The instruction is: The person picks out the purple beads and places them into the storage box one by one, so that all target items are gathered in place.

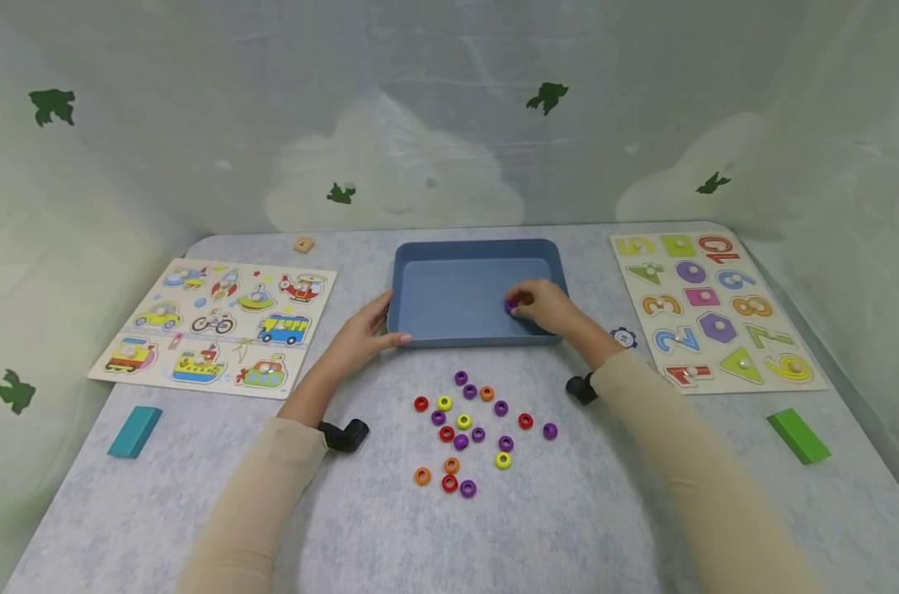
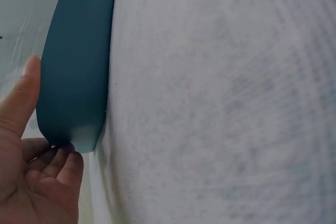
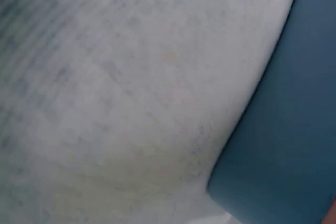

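Note:
A shallow blue tray (image 1: 457, 301) lies on the table in the head view. My left hand (image 1: 358, 337) holds its near left corner, the thumb at the front and the fingers along the left side. The left wrist view has this hand (image 2: 39, 166) against the tray's wall (image 2: 76, 66). Over the right part of the tray, my right hand (image 1: 544, 307) pinches a purple bead (image 1: 510, 306) between thumb and fingertips. Several purple, red, yellow and orange beads (image 1: 478, 434) are scattered in front of the tray. The right wrist view shows mostly tabletop and the tray's wall (image 3: 283, 129).
A vehicle puzzle board (image 1: 219, 326) lies on the left, a number and shape board (image 1: 717, 309) on the right. Nearer are a teal block (image 1: 134, 431) and a green block (image 1: 799, 436). A small wooden piece (image 1: 303, 244) sits at the back left.

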